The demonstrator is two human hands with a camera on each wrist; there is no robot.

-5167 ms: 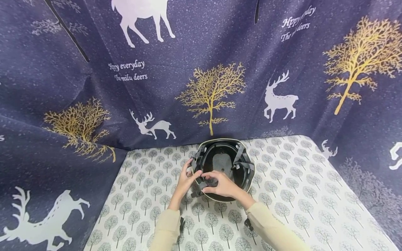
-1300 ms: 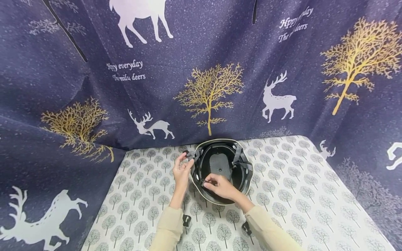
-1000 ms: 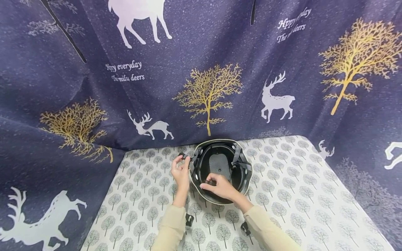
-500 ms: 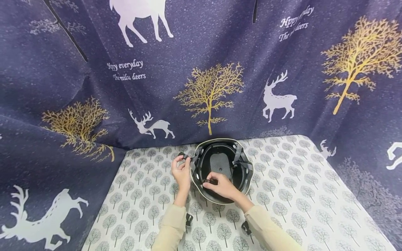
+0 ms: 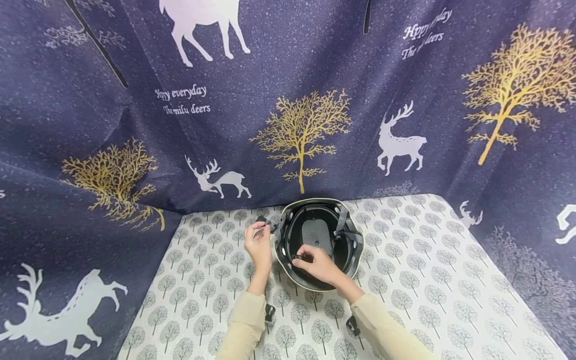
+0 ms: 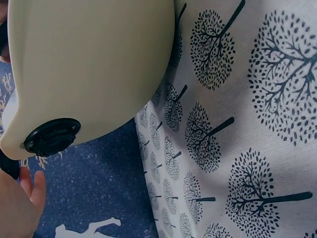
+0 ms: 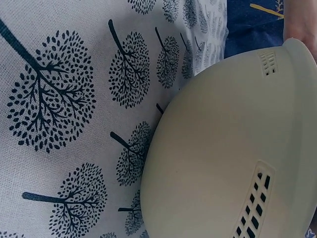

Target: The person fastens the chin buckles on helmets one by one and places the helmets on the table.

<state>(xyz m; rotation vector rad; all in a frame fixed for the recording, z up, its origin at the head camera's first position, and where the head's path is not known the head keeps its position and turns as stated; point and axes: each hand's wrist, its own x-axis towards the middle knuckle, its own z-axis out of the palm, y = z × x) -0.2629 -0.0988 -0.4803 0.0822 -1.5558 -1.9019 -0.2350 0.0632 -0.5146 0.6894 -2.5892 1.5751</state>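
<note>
Cream hard-shell helmet (image 5: 317,231): upturned, far edge of white tree-print tabletop (image 5: 405,245) | left hand (image 5: 258,250): pinches black strap (image 5: 262,219), outside helmet | right hand (image 5: 318,263): pinches small black piece (image 5: 297,257), over helmet, right of strap

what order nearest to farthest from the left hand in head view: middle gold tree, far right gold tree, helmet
1. Helmet, right of the left hand
2. Middle gold tree, on backdrop above
3. Far right gold tree, upper right

The helmet (image 5: 317,232) lies on the tablecloth (image 5: 405,280) before the curtain (image 5: 252,125) (left hand (image 5: 259,250) beside, right hand (image 5: 319,265) above).
</note>
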